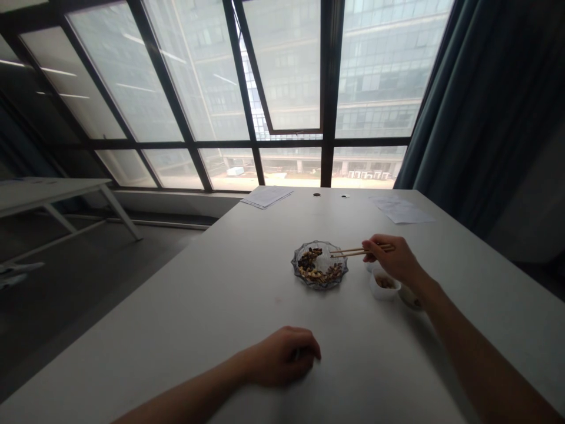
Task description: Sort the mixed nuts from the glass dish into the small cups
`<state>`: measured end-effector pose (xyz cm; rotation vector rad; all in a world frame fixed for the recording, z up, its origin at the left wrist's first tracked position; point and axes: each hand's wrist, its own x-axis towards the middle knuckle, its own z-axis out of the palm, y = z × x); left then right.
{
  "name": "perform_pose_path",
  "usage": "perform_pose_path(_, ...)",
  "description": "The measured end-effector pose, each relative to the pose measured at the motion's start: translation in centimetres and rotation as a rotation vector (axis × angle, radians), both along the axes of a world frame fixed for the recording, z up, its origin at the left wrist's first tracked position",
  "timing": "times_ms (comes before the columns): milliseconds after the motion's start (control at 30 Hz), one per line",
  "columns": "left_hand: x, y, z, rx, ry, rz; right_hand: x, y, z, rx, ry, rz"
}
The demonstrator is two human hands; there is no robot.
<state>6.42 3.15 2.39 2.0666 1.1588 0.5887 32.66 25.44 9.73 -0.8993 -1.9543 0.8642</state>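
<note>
The right hand's fingers (369, 248) pinch a pair of wooden chopsticks (357, 251) and hold them level, with the tips over the bare middle of a scalloped glass dish (319, 282). In the dish, a crescent of dark and tan pieces (315, 266) lies just beside the tips, which do not appear to touch it. The right hand (391, 259) hovers just past the dish, above a small white cup (384, 288) holding a few brown pieces. A second small dish (409, 298) sits beside the cup, partly hidden by the right wrist. The left hand (282, 356) rests on the white counter (176, 330) nearer the person, well apart from the dish, its fingers (306, 344) curled inward. Two sheets of paper (267, 196) and (399, 209) lie at the counter's far edge, before a large window (282, 76).
</note>
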Motion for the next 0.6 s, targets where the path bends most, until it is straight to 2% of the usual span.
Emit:
perform_pose_path(300, 0.01, -0.03, 0.15, 0.015, -0.006, -0.007, 0.33, -0.18, 0.25, 0.018, -0.099, 0.037)
perform_pose_path(600, 0.06, -0.01, 0.16, 0.016, 0.002, -0.009, 0.31, -0.23, 0.39, 0.011, -0.07, 0.041)
